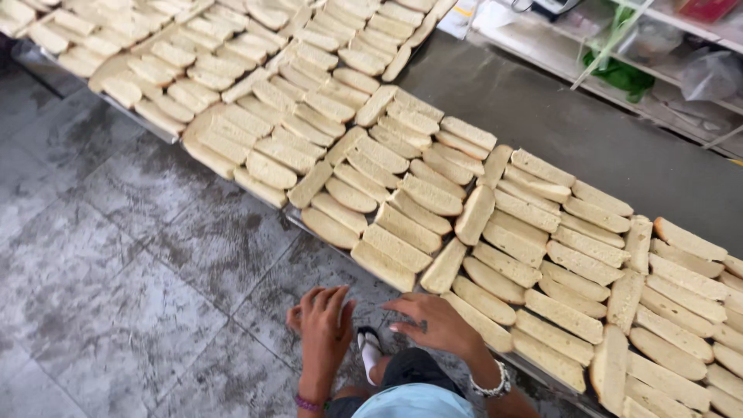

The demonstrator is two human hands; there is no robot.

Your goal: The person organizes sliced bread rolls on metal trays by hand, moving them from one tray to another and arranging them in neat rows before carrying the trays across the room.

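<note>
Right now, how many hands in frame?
2. Left hand hangs empty over the grey floor at bottom centre; right hand beside it reaches to the near edge of the bread slices. No other person's hands show.

Two empty hands (379,329) beside bread slices (433,232)

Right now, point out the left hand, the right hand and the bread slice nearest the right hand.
left hand (323,323), head view, on the back of the hand.
right hand (435,325), head view, on the back of the hand.
bread slice (480,321), head view, on the middle of its pale top.
</note>
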